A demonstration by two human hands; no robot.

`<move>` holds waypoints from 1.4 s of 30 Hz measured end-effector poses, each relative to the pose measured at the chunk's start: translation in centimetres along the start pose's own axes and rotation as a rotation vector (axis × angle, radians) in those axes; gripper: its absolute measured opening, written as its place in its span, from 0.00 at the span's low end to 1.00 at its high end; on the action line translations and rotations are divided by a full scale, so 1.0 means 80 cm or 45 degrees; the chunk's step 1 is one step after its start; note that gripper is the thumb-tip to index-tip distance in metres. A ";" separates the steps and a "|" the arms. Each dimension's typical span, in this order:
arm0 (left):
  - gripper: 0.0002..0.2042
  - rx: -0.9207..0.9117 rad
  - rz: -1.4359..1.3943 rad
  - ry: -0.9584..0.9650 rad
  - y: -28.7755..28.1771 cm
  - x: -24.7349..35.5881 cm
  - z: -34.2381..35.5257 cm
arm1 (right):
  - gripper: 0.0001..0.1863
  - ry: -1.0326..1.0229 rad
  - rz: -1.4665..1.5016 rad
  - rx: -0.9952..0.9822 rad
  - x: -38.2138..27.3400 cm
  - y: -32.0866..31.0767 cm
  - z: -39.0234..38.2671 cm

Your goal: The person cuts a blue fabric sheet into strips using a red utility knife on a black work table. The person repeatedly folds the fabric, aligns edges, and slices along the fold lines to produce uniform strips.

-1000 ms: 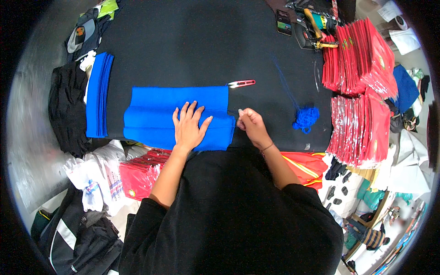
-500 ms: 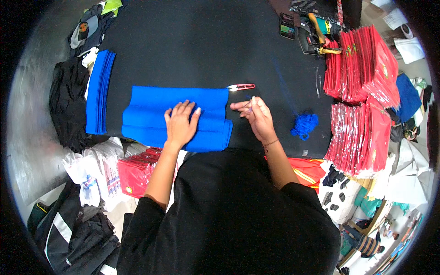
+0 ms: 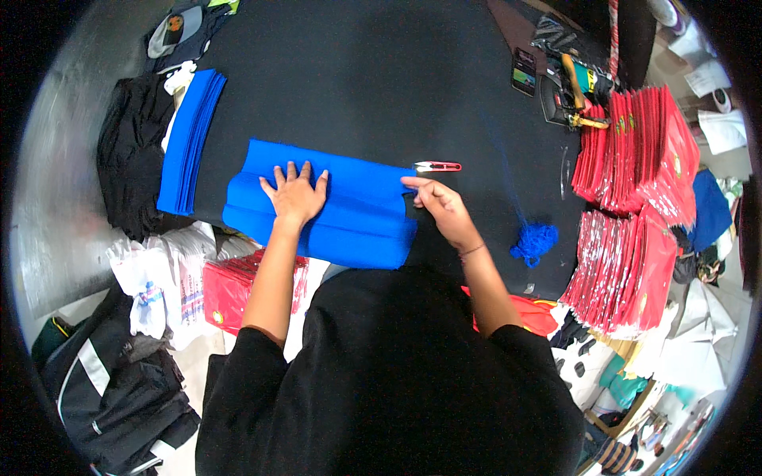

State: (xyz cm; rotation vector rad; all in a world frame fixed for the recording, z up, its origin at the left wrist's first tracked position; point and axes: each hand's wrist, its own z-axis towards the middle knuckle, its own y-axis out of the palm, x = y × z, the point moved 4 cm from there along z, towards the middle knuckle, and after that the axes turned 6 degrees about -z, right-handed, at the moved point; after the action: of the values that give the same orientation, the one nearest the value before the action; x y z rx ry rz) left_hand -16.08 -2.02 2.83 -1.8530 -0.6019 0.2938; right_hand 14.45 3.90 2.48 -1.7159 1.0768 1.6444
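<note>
A folded piece of blue ribbed fabric (image 3: 361, 190) lies tilted in front of me on the black table. My left hand (image 3: 296, 197) rests on its left half, palm down with fingers spread. At the fabric's right edge is my right hand (image 3: 443, 208). Its index finger reaches to that edge while the other fingers curl in; whatever they hold is too small to make out. Just beyond it lie thread snips (image 3: 438, 166) with a red handle. Farther right sits a tangle of blue thread (image 3: 535, 243), with a loose strand trailing away from it.
A stack of folded blue fabric (image 3: 189, 147) stands at the left, beside black cloth (image 3: 131, 155). Stacks of red items in clear plastic (image 3: 623, 266) line the right edge. A phone (image 3: 524, 71) lies at the far right. More red packages (image 3: 230, 293) are below the table's left front.
The fabric has turned, its right end now nearer me. My left hand has slid left with fingers spread wider. My right hand has lowered from above the table to the fabric's right edge.
</note>
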 end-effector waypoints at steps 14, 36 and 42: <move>0.40 -0.028 -0.088 -0.194 -0.016 -0.036 0.031 | 0.10 -0.022 -0.767 -0.144 -0.015 -0.057 -0.033; 0.50 -0.228 0.103 -0.292 -0.003 -0.047 0.051 | 0.19 0.315 -0.442 0.359 0.059 -0.063 -0.016; 0.47 -0.238 0.087 -0.328 -0.002 -0.044 0.048 | 0.19 0.236 -1.771 -0.160 -0.021 -0.102 -0.077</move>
State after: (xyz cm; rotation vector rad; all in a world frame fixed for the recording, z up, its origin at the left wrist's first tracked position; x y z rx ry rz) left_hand -20.90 -0.76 1.33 -2.0344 -0.7639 0.5437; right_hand 24.70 3.62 3.66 -1.9311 -0.2759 0.6339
